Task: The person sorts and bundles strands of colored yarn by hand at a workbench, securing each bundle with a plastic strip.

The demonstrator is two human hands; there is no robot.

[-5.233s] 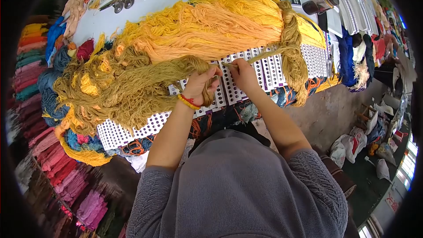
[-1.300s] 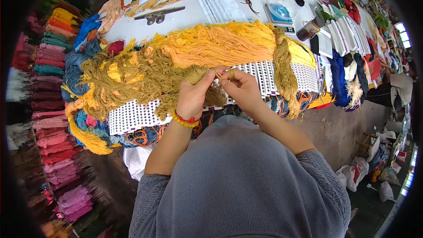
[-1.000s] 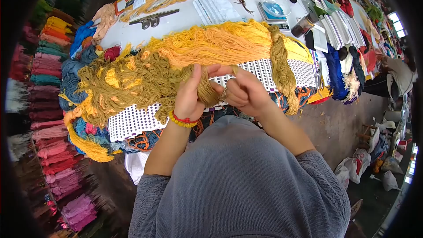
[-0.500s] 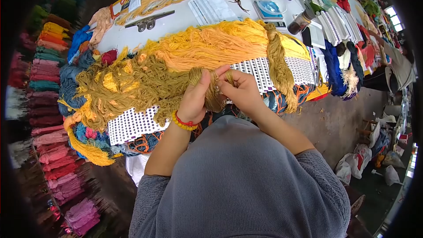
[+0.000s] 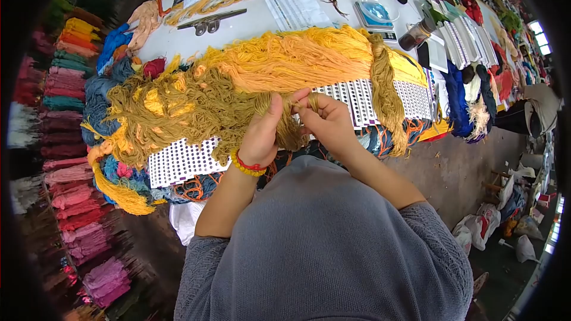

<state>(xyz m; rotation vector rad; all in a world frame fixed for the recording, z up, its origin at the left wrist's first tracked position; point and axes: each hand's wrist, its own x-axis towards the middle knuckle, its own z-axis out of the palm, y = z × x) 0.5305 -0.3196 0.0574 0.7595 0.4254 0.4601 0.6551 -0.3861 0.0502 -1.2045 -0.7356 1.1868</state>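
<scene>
My left hand (image 5: 263, 134), with a red and yellow bracelet at the wrist, is closed on a bunch of olive-gold yarn (image 5: 288, 134). My right hand (image 5: 328, 122) pinches strands of the same yarn just beside it, its fingertips close to the left fingers. From the left hand the yarn runs into a loose, tangled olive heap (image 5: 226, 110) on the table. Behind both hands lies a thick spread of yellow and peach yarn (image 5: 285, 59). A separate olive skein (image 5: 386, 92) hangs over it to the right. The exact strands between my fingertips are too small to make out.
White cards with rows of dark holes (image 5: 184, 163) lie under the yarn. Farther back are a metal clamp-like bar (image 5: 211, 22), a paper sheet (image 5: 297, 10), a scale (image 5: 376, 15) and a dark jar (image 5: 416, 34). Stacked coloured skeins (image 5: 74, 196) stand at left.
Both hands stay together on the yarn, with only slight finger movement. The table scene has shifted a little to the right as the head view turned.
</scene>
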